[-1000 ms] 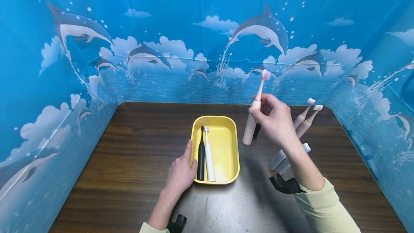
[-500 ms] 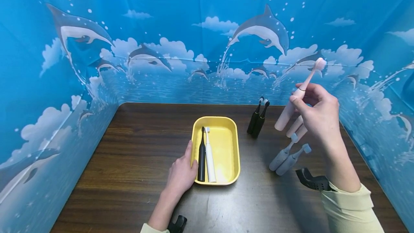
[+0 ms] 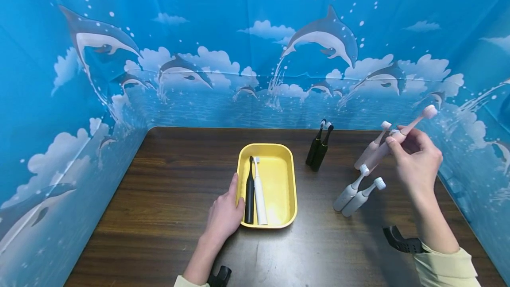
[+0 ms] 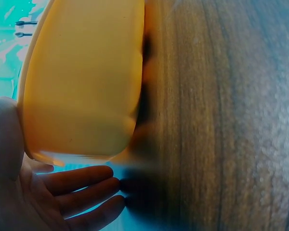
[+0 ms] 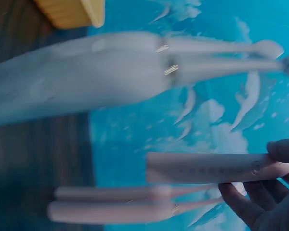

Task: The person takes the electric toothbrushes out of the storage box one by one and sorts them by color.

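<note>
My left hand (image 3: 226,214) rests against the left side of a yellow tray (image 3: 294,176), thumb at the rim; its fingers lie extended along the outside in the left wrist view. Inside the tray lie a black electric toothbrush (image 3: 249,196) and a white electric toothbrush (image 3: 260,200), side by side. My right hand (image 3: 420,160) pinches a pink electric toothbrush (image 5: 207,168) near its neck, tilted with the brush head up. Two pink toothbrushes (image 5: 111,211) stand close by it; in the head view the held one partly covers them.
Two grey toothbrushes (image 3: 356,198) stand in front of the pink ones. Two black toothbrushes (image 3: 318,149) stand right of the tray, further back. A blue dolphin-print cloth (image 3: 223,25) rises behind and beside the dark wooden table (image 3: 167,189).
My right hand has carried the pink toothbrush from beside the tray to the right and lowered it near the other pink ones. My left hand and the tray have stayed put.
</note>
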`<action>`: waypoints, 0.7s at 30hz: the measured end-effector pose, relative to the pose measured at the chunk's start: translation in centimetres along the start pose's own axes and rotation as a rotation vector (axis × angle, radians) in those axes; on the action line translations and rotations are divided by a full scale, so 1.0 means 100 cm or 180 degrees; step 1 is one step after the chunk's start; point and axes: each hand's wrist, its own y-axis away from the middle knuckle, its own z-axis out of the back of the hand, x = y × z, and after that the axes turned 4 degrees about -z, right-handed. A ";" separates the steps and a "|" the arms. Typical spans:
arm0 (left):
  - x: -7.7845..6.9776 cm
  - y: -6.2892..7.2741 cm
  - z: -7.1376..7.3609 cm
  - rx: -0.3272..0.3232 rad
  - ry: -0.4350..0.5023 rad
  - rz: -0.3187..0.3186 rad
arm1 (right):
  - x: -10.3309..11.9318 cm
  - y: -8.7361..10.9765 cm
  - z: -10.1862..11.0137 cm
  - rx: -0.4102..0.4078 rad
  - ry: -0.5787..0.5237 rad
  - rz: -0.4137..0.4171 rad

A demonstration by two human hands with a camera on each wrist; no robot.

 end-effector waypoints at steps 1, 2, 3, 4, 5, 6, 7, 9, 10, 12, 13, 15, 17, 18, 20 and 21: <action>0.000 0.000 0.000 0.0000 -0.0002 0.0000 | -0.006 0.001 0.000 -0.0073 -0.0036 0.0002; 0.000 0.000 0.001 0.0000 -0.0002 0.0004 | -0.012 0.001 -0.001 -0.0144 -0.0067 0.0002; 0.000 0.000 0.001 -0.0001 -0.0006 0.0010 | -0.017 0.002 -0.002 -0.0201 -0.0084 -0.0004; 0.000 0.000 0.001 0.0004 -0.0006 0.0023 | -0.023 0.003 -0.003 -0.0263 -0.0074 -0.0007; 0.000 0.000 0.000 0.0008 -0.0010 0.0030 | -0.028 0.004 -0.004 -0.0326 -0.0065 -0.0009; 0.000 0.000 0.000 0.0012 -0.0011 0.0033 | -0.033 0.004 -0.005 -0.0395 -0.0047 -0.0034; 0.000 0.000 0.000 0.0015 -0.0010 0.0032 | -0.038 0.005 -0.007 -0.0463 -0.0014 -0.0039; 0.000 0.001 0.000 0.0018 -0.0012 0.0031 | -0.049 0.007 -0.010 -0.0571 0.0066 -0.0053; 0.000 0.001 0.000 0.0023 -0.0011 0.0034 | -0.054 0.008 -0.012 -0.0625 0.0103 -0.0047; 0.000 0.001 0.000 0.0018 -0.0008 0.0023 | -0.064 0.009 -0.016 -0.0713 0.0148 -0.0041; 0.000 0.001 0.000 0.0015 -0.0003 0.0018 | -0.069 0.010 -0.018 -0.0752 0.0153 -0.0027; 0.000 0.001 0.001 0.0014 -0.0001 0.0012 | -0.079 0.012 -0.022 -0.0809 0.0146 -0.0010; 0.000 0.001 0.001 0.0017 0.0002 0.0008 | -0.087 0.013 -0.026 -0.0829 0.0126 -0.0018; 0.000 0.001 0.001 0.0027 0.0003 0.0010 | -0.091 0.014 -0.028 -0.0830 0.0123 -0.0035; 0.001 0.001 0.001 0.0042 0.0003 0.0007 | -0.097 0.016 -0.031 -0.0798 0.0113 -0.0062; 0.001 0.001 0.001 0.0049 0.0004 0.0008 | -0.099 0.017 -0.033 -0.0775 0.0109 -0.0089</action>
